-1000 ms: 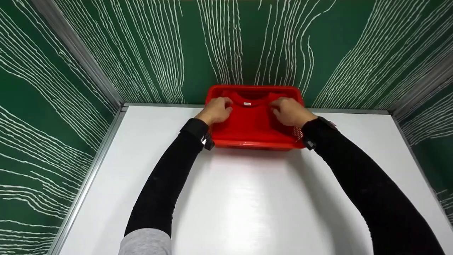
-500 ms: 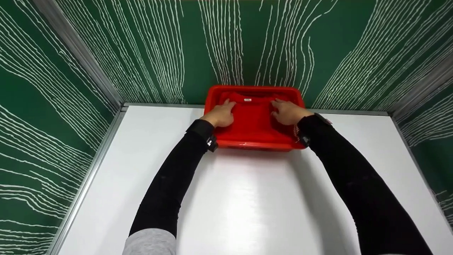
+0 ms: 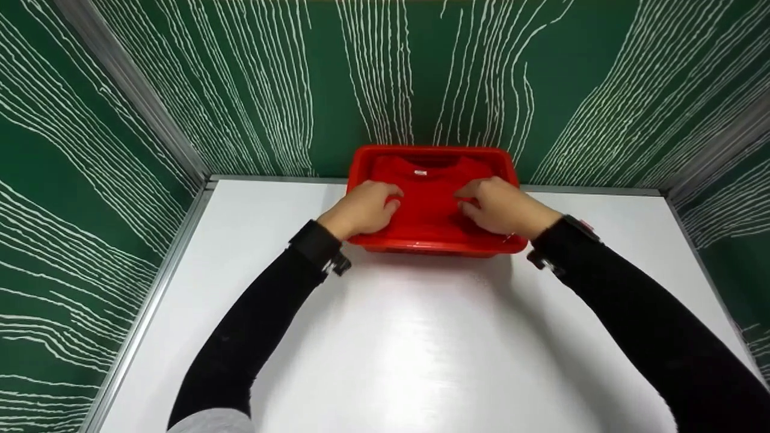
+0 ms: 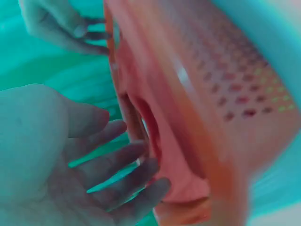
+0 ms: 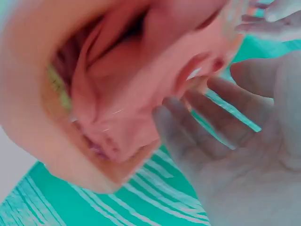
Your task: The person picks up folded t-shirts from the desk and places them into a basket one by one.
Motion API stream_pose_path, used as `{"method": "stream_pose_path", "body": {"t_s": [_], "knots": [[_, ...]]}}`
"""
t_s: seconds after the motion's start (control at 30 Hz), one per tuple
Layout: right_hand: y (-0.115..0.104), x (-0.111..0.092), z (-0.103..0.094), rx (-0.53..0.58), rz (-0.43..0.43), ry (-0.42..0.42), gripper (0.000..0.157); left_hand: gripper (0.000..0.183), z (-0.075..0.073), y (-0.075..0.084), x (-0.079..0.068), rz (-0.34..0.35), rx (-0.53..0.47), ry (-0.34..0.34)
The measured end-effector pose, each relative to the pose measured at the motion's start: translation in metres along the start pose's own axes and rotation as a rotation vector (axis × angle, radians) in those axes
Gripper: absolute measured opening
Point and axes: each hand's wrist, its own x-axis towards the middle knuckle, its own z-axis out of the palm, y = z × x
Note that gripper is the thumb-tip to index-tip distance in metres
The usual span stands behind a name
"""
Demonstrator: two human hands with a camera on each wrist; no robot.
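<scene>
A red T-shirt (image 3: 426, 207) lies spread inside a red plastic basket (image 3: 433, 245) at the back of the table, its neckline with a white label toward the far side. My left hand (image 3: 364, 207) is over the basket's left side, fingers relaxed and holding nothing. Over the right side, my right hand (image 3: 505, 205) has loosely bent, separated fingers with nothing between them. The left wrist view shows the basket's perforated wall (image 4: 235, 89) beyond the spread left fingers. In the right wrist view, folds of the shirt (image 5: 136, 84) show past the right fingertips.
The basket stands on a white tabletop (image 3: 397, 337), close to a green back wall (image 3: 559, 78) with white wavy lines. Grey metal edging (image 3: 153, 282) runs along the table's left side, below a similar green side wall.
Both hands pressed on the shirt near its shoulders half a second ago. Now they have lifted off and drawn back toward the person. The shirt's neckline has shifted slightly; the basket stays put.
</scene>
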Motion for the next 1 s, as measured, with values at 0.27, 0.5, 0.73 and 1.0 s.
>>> {"method": "stream_pose_path", "body": {"t_s": [0.27,0.5,0.73,1.0], "knots": [[-0.014,-0.052,0.031,-0.066,-0.105,0.078,0.024,0.033,0.035,0.015,-0.038,0.187,0.116,0.066],[-0.013,-0.060,0.056,-0.059,-0.019,0.063,0.044,0.045,0.053,0.006,-0.043,0.158,0.127,0.043],[-0.012,-0.049,0.066,0.021,0.039,0.089,0.038,0.049,0.052,0.007,-0.040,0.120,0.106,-0.023],[-0.038,-0.073,0.068,0.080,-0.005,0.473,0.024,0.049,0.043,0.029,-0.069,0.191,0.121,0.088]]}}
